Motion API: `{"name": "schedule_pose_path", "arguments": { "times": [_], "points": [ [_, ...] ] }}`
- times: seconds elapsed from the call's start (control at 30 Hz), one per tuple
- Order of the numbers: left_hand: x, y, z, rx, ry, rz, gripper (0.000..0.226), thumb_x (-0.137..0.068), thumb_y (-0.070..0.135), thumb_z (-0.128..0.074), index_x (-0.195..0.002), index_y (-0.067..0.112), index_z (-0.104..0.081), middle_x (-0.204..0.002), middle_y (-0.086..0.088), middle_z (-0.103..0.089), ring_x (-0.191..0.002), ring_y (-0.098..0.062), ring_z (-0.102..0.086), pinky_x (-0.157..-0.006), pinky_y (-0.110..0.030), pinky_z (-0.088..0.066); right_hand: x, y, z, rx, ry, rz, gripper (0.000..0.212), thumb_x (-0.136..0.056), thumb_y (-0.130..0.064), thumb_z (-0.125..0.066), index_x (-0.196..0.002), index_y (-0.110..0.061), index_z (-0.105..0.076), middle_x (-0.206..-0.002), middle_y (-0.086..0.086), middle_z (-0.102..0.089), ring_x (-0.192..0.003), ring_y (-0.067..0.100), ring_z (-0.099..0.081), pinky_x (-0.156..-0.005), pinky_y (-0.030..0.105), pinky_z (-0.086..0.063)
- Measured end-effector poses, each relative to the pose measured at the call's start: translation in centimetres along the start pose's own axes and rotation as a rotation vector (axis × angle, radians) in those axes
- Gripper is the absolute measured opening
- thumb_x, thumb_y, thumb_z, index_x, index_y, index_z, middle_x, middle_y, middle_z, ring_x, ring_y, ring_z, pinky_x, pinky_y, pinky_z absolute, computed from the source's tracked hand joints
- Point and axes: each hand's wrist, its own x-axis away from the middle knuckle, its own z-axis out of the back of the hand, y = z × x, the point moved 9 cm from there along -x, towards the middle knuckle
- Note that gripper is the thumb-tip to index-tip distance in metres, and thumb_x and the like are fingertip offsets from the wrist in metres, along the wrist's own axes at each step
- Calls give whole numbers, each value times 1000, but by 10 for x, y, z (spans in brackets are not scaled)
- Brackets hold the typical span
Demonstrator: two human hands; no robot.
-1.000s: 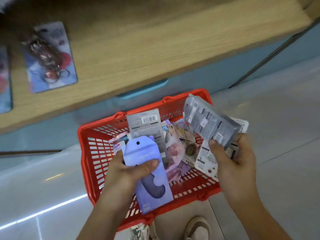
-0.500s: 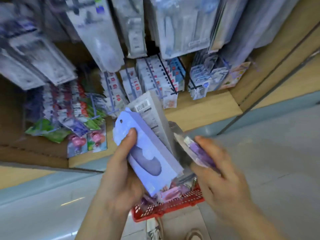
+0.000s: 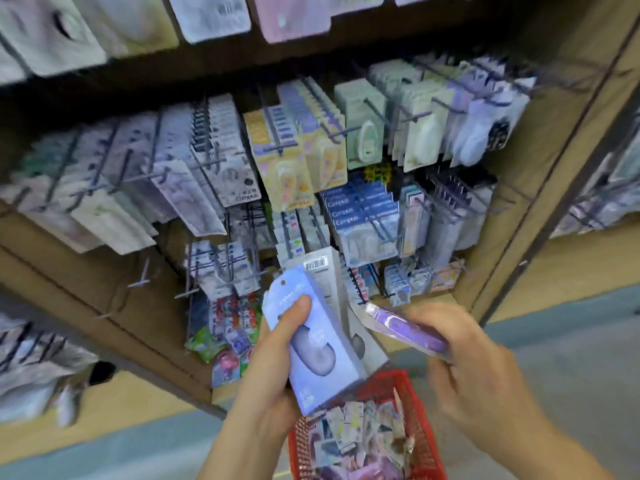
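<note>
Looks like a put-it-on-the-peg job. The right hand (image 3: 485, 375) has its fingers curled round a purple pack (image 3: 408, 330), held edge-on and low, just in front of the bottom rows of the display. The left hand (image 3: 273, 375) grips a lavender box (image 3: 322, 362), thumb across the front, with a grey pack (image 3: 329, 282) tucked behind it in the same grip. Both sit right above the red basket (image 3: 415, 407), which is full of more small packs.

My two cents on doing it well: turn the purple pack flat to the rack first, so the hang hole faces the peg. Edge-on like this it'd just jab the front card. Find the matching row before reaching, then slide it straight back along the wire — no twisting.

What's in the way: the pegs are crammed. The blue packs (image 3: 356, 209) and yellow packs (image 3: 291, 168) hang tight together, so an elbow or the pack in the left hand could knock a row swinging. There's a bare hook (image 3: 140, 277) off to the left, well away from both hands. The wooden side panel (image 3: 502, 202) boxes in the right, so not much room to swing wide there. Everything's a bit blurred, so I can't read most labels.
</note>
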Motion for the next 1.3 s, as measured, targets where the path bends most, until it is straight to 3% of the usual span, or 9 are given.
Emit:
{"name": "schedule_pose_path", "arguments": {
  "times": [0.13,0.27,0.4,0.53,0.73,0.9,1.07,1.17,1.3],
  "points": [
    [31,29,-21,-53,-12,-128,75,-60,35,-81,-132,28,-58,-118,-14,-70,-96,-35,-70,-75,-45,-57,-26,-41,54,-102,162,83,51,-78,8,-57,-121,-18,-67,-120,-4,-60,-110,9,-60,-89,26,-49],
    [58,55,-38,-163,10,-264,55,-80,34,-76,-131,25,-57,-117,-12,-69,-104,-34,-68,-91,-53,-54,-34,-100,98,-103,324,320,26,-92,-4,-56,-104,-15,-75,-113,-3,-70,-122,18,-60,-94,47,-45],
    [77,66,-53,-232,-5,-196,104,-52,65,-83,-138,16,-51,-131,-14,-61,-120,-33,-59,-103,-49,-46,-34,-126,100,33,280,506,33,-98,-11,-38,-109,-32,-61,-117,-16,-69,-132,15,-52,-96,61,-35],
    [91,59,-80,-110,-228,-5,92,-62,65,-75,-134,10,-56,-125,-24,-64,-114,-39,-61,-89,-46,-52,-30,-131,104,130,226,623,29,-95,-8,-46,-108,-31,-59,-116,-16,-70,-128,13,-55,-94,55,-38],
    [109,70,-104,-101,-381,-152,77,-56,25,-93,-125,8,-63,-103,-20,-70,-81,-31,-70,-69,-38,-57,-42,-142,122,266,98,762,31,-99,-7,-38,-106,-28,-59,-119,-15,-68,-133,14,-51,-98,48,-38],
    [118,81,-118,-4,-270,-308,54,-78,20,-70,-131,16,-57,-118,-21,-68,-104,-39,-66,-88,-52,-55,-52,-133,148,145,237,460,44,-85,-4,-38,-112,-32,-60,-142,-13,-54,-145,17,-34,-106,51,-31],
    [134,102,-123,2,-83,-528,47,-77,18,-77,-118,30,-58,-102,-8,-75,-91,-37,-72,-80,-57,-57,-52,-80,128,-1029,128,-295,58,-71,-41,-79,-124,-37,-56,-124,-27,-63,-115,-12,-56,-95,16,-49],
    [146,108,-132,-111,-28,-629,73,-53,35,-88,-118,32,-56,-103,-6,-74,-92,-30,-72,-83,-54,-57,-55,-89,106,-967,-45,-396,50,-62,-43,-69,-109,-28,-61,-96,-24,-73,-84,-16,-65,-68,3,-46],
    [154,111,-138,-247,10,-670,102,-39,56,-77,-134,34,-49,-126,-1,-65,-106,-21,-68,-93,-46,-53,-58,-93,116,-909,-33,-379,50,-65,-40,-75,-113,-36,-58,-99,-31,-70,-91,-17,-63,-72,4,-46]
  ]
}}
